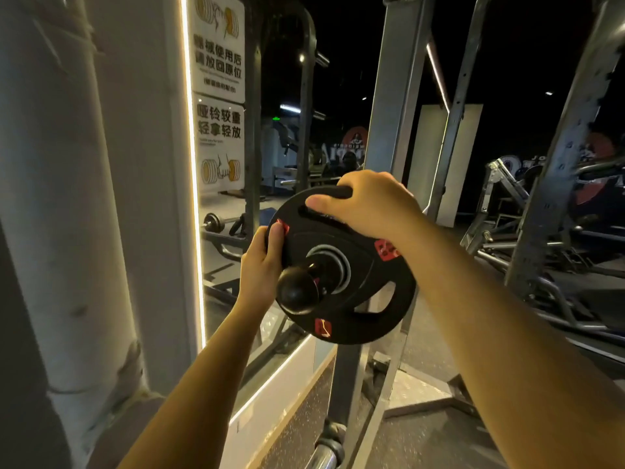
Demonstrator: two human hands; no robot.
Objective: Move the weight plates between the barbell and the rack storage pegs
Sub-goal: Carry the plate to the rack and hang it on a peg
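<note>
A black weight plate with red labels and grip slots sits on a storage peg of the rack; the peg's round black end cap pokes out through the plate's centre hole. My right hand grips the plate's top rim through a slot. My left hand holds the plate's left edge, thumb on its face. A lower peg shows near the bottom edge.
The grey rack upright rises behind the plate. A mirror with a lit frame and white signs stands to the left beside a white pillar. More gym machines stand to the right on the dark floor.
</note>
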